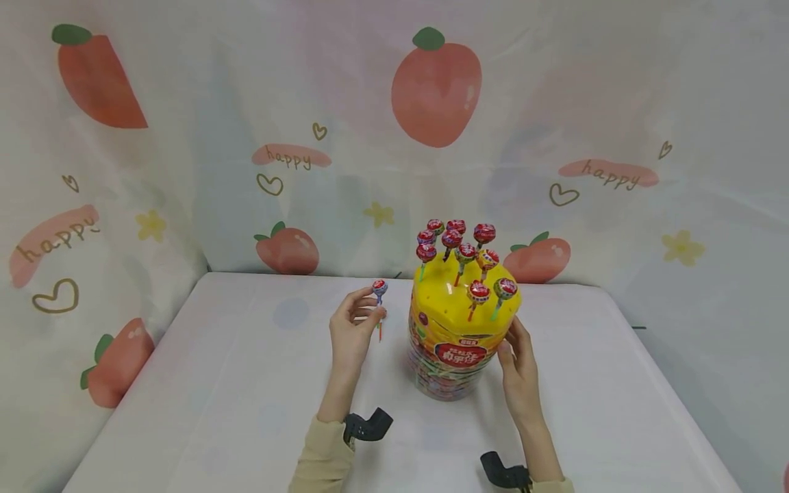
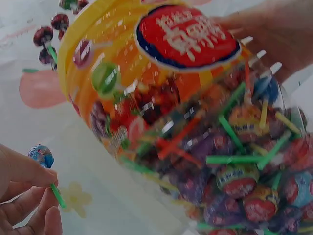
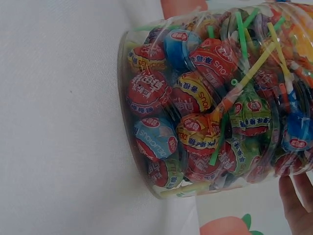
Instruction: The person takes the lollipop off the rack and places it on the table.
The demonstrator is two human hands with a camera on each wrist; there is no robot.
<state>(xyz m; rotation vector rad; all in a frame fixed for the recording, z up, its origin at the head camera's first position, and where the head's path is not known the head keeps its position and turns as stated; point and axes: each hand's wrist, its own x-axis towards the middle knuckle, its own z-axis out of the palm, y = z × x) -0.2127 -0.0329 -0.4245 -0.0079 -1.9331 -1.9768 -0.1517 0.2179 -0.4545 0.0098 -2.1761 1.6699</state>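
Note:
In the head view my left hand (image 1: 350, 337) pinches a lollipop (image 1: 379, 288) by its stick, candy end up, left of a big jar (image 1: 431, 370). The left wrist view shows its blue wrapper above the thumb and a green stick end below. The jar has a yellow lid (image 1: 440, 301) with several lollipops (image 1: 478, 293) standing upright in it. My right hand (image 1: 521, 370) touches the jar's right side with extended fingers, some hidden behind it. Through the clear wall in the right wrist view, many wrapped lollipops (image 3: 198, 132) are packed inside.
The jar stands on a white-covered table (image 1: 259, 383). Behind the table hangs a pale backdrop (image 1: 357, 89) printed with peaches, hearts and flowers. Black curved wrist mounts (image 1: 368, 425) sit on both forearms.

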